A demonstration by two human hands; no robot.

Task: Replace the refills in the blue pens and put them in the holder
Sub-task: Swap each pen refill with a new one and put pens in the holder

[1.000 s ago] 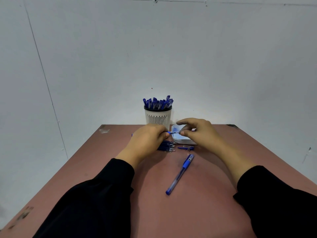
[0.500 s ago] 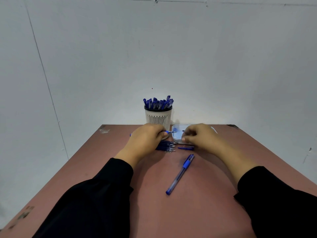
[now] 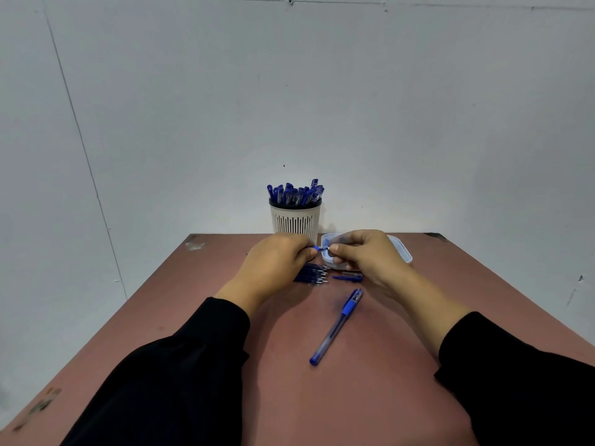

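Surface [image 3: 199,323]: reddish-brown, matte, runs from the near edge to the far wall. Pale scuff [image 3: 194,244] near its far left corner. Dark, blotchy marks [image 3: 40,405] along the near left edge. A small dark chip [image 3: 433,235] at the far right corner.

Wall [image 3: 418,107]: plain grey-white, panelled. One thin seam [image 3: 83,149] slants down the left side; another seam runs along the top. A tiny dark speck [image 3: 284,166] sits mid-wall. Small dark marks [image 3: 579,279] low on the right.

The light is soft and even, not very bright. The wall [image 3: 418,107] looks a bit blue. Shadows under the hands are faint. Straight lines bend near the edges.
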